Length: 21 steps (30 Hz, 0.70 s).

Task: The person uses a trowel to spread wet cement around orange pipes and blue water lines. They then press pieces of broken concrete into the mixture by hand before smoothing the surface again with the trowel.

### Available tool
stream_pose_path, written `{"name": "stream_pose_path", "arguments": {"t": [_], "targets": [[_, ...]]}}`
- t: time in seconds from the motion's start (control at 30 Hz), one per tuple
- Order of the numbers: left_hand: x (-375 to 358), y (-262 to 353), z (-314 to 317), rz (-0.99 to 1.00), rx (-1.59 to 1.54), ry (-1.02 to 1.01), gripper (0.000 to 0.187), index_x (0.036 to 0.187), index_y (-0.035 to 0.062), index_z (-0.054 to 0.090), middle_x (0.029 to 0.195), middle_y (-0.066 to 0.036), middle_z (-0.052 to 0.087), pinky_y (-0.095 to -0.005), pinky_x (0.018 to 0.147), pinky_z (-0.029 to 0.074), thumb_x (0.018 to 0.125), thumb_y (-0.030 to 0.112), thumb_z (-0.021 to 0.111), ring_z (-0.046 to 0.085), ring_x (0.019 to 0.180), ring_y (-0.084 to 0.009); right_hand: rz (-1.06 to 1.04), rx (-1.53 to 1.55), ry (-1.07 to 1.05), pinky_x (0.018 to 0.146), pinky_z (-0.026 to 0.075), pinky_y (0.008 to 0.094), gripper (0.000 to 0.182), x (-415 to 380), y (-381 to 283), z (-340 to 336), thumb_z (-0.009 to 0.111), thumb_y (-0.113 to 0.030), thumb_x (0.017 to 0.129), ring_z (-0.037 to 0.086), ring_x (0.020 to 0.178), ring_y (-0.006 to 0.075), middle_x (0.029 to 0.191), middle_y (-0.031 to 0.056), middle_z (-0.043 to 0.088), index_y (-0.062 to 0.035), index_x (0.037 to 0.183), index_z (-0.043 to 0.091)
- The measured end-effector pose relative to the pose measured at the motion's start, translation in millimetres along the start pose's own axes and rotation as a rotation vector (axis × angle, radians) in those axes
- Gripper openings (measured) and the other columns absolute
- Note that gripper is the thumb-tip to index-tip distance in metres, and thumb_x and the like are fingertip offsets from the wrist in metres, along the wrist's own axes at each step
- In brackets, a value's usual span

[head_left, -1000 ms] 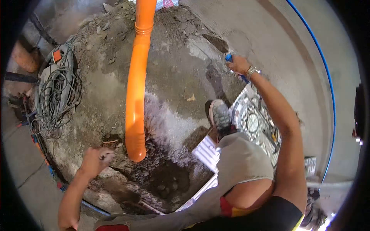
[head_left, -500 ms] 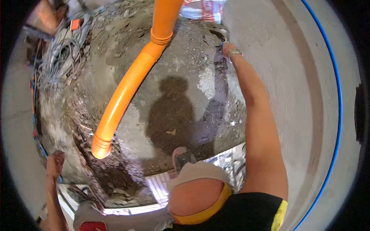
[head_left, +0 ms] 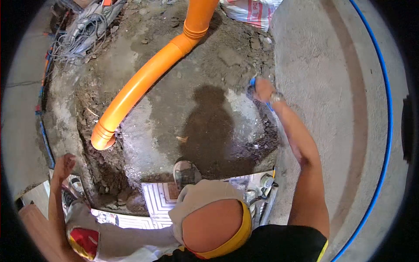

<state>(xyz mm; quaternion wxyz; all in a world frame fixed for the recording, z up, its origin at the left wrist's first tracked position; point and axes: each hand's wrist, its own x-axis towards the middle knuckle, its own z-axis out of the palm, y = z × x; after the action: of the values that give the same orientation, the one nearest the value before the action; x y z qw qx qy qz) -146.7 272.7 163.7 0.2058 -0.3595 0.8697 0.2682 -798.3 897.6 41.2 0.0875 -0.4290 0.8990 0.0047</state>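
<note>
My right hand (head_left: 264, 91), with a band at the wrist, is closed around a blue-handled hand tool (head_left: 252, 81). Most of the tool is hidden behind my fist, so its working end cannot be made out. It is over loose dirt (head_left: 262, 118) along the edge of the concrete strip. My left hand (head_left: 64, 166) is held out at the far left with its fingers curled, and nothing shows in it. Left of centre, a bent orange pipe (head_left: 144, 83) lies over the rough ground, its lower end above a dug hollow (head_left: 109, 174).
A white sack with red print (head_left: 251, 11) lies at the top. Tangled grey cables (head_left: 83, 41) are at upper left. A blue hose (head_left: 386, 109) curves along the concrete on the right. Patterned tiles (head_left: 161, 201) and pipe fittings (head_left: 264, 187) border the dirt near my knees.
My right hand has come back towards me along the dirt edge, the blue-handled tool still in it. My view has shifted, and my left hand appears slightly higher.
</note>
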Motion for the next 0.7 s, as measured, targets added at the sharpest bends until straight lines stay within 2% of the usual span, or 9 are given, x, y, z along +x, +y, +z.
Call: {"name": "stream_pose_path", "arguments": {"t": [0.1,0.2,0.27,0.4,0.43,0.47,0.5,0.6,0.7], "targets": [[15.4,-6.2,-2.6,0.09,0.081,-0.045,0.014,0.105,0.0012,0.065,0.085,-0.006,0.064,-0.0301,0.065,0.048,0.096,0.01,0.059,0.059,0.075,-0.0133,0.15,0.02,-0.281,0.082,0.055,0.0491,0.033,-42.4,-34.5,-34.9,0.07,-0.018,0.077,0.066,0.097,0.0425,0.101,0.0281,0.067,0.001,0.103,0.062],[24.6,-46.9,-10.7,-0.11,-0.93,-0.064,0.018,0.106,0.0016,0.067,0.075,-0.009,0.063,-0.034,0.066,0.049,0.094,0.013,0.06,0.058,0.07,-0.0154,0.17,0.132,-0.208,0.08,0.053,0.0518,0.031,-52.2,-37.7,-80.4,0.068,-0.02,0.079,0.066,0.091,0.0451,0.095,0.0288,0.067,0.0001,0.102,0.062],[1.4,5.3,-35.7,0.046,0.135,0.057,0.015,0.103,0.0031,0.067,0.088,-0.01,0.068,-0.0331,0.068,0.049,0.089,0.006,0.064,0.062,0.075,-0.0172,0.192,0.171,-0.142,0.08,0.052,0.0525,0.031,-32.5,-22.9,-79.7,0.067,-0.021,0.079,0.065,0.09,0.0464,0.092,0.0295,0.067,0.0008,0.1,0.063],[-33.3,-80.8,-49.2,0.071,0.113,0.139,0.021,0.108,0.0066,0.068,0.088,-0.008,0.069,-0.0313,0.061,0.05,0.088,0.012,0.069,0.06,0.07,-0.0142,0.139,-0.025,0.017,0.078,0.047,0.0527,0.033,95.2,60.5,-41.6,0.068,-0.028,0.081,0.061,0.093,0.0455,0.098,0.0276,0.063,-0.0001,0.098,0.061],[-56.6,-108.5,-52.6,-0.178,0.185,0.231,0.021,0.11,0.0063,0.068,0.086,-0.005,0.068,-0.0306,0.06,0.049,0.09,0.012,0.069,0.057,0.069,-0.0125,0.073,-0.183,0.003,0.077,0.047,0.0519,0.033,133.9,82.4,-27.6,0.068,-0.028,0.081,0.061,0.093,0.0453,0.097,0.0276,0.064,-0.0002,0.099,0.062],[-89.1,-62.9,-66.6,-0.199,0.152,0.188,0.021,0.113,0.0047,0.065,0.084,-0.002,0.062,-0.0287,0.058,0.044,0.093,0.01,0.065,0.05,0.067,-0.0103,0.097,-0.164,-0.081,0.078,0.047,0.0521,0.034,165.4,110.9,-16.6,0.068,-0.028,0.082,0.062,0.093,0.0449,0.098,0.0277,0.064,0.0001,0.1,0.062],[-121.8,-82.4,-72.1,-0.088,0.144,0.269,0.023,0.117,0.0054,0.065,0.083,-0.002,0.062,-0.0275,0.058,0.044,0.094,0.011,0.065,0.051,0.067,-0.0106,0.114,-0.146,-0.168,0.078,0.047,0.0523,0.035,200.0,117.6,-7.8,0.067,-0.028,0.082,0.062,0.093,0.0445,0.1,0.0278,0.064,0.0004,0.101,0.062],[-207.0,-80.2,-105.7,-0.354,0.12,0.189,0.025,0.118,0.0064,0.065,0.091,-0.007,0.066,-0.0308,0.065,0.049,0.096,0.016,0.064,0.057,0.075,-0.014,0.212,-0.184,-0.145,0.095,0.051,0.0482,0.049,208.3,88.6,-6.6,0.067,-0.038,0.085,0.063,0.115,0.0402,0.123,0.0252,0.066,-0.0032,0.121,0.066],[-267.3,-58.5,-119.2,-0.501,0.217,0.184,0.026,0.119,0.0064,0.065,0.094,-0.009,0.067,-0.0325,0.068,0.05,0.095,0.017,0.064,0.059,0.078,-0.0159,-0.146,-0.042,-0.182,0.092,0.051,0.0481,0.046,241.4,157.8,35.0,0.063,-0.033,0.089,0.064,0.113,0.0414,0.115,0.0233,0.069,-0.0098,0.129,0.064]]}}
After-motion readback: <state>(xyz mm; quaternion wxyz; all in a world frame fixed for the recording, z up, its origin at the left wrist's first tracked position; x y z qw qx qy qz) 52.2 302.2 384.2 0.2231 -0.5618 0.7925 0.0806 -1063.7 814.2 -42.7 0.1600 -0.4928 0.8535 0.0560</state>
